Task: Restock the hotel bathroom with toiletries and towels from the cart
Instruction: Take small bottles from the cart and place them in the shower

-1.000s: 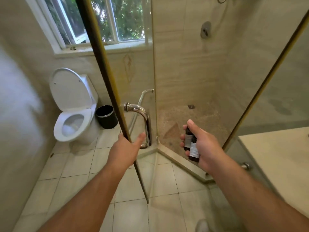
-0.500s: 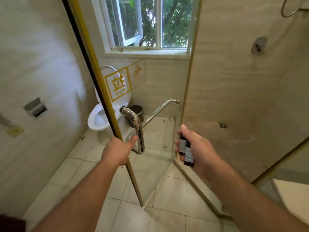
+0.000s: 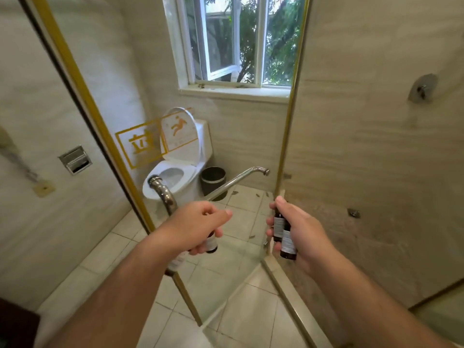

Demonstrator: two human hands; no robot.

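Observation:
My right hand [image 3: 301, 234] grips two small dark toiletry bottles [image 3: 283, 237] with grey labels, upright, at the shower's threshold. My left hand [image 3: 198, 224] is curled in front of the open glass shower door [image 3: 226, 259] and holds another small dark bottle [image 3: 211, 244]; only its lower end shows below the fingers. A pale label shows under my left wrist; I cannot tell what it belongs to. The door's chrome handle [image 3: 164, 194] is just left of my left hand, apart from it.
The door's gold-framed edge [image 3: 82, 96] runs diagonally on the left, with a yellow slip-warning sticker [image 3: 143, 144]. Beyond stand a white toilet [image 3: 180, 169] with its lid up, a dark bin [image 3: 213, 179] and a window [image 3: 238, 41]. The shower wall has a valve [image 3: 423, 87], and the shower floor a drain [image 3: 353, 212].
My left hand has come off the door's edge and moved right, now showing a small bottle. The door has swung further open. The view turned left toward the toilet.

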